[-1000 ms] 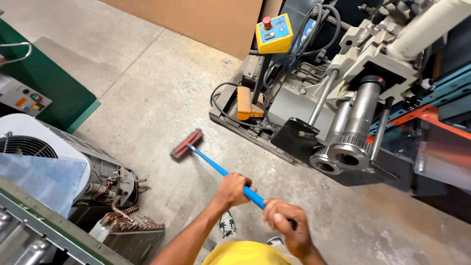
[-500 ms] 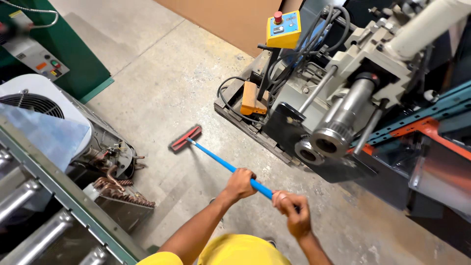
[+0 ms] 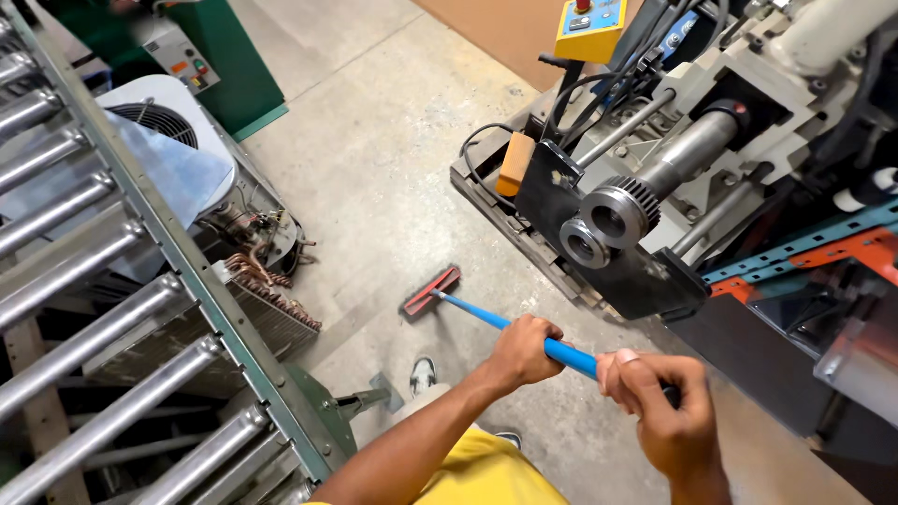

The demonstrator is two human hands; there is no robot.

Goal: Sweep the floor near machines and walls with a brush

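A push broom with a long blue handle and a red head is held by both hands: the left hand is closed around the middle of the handle, and the right hand is wrapped tightly around its upper end. The red head is rested on the grey concrete floor, between the dismantled white fan unit and the pallet edge of the grey metal machine. A yellow square control box is seen at the top edge, a green cabinet at the top left, and open floor is left between them.
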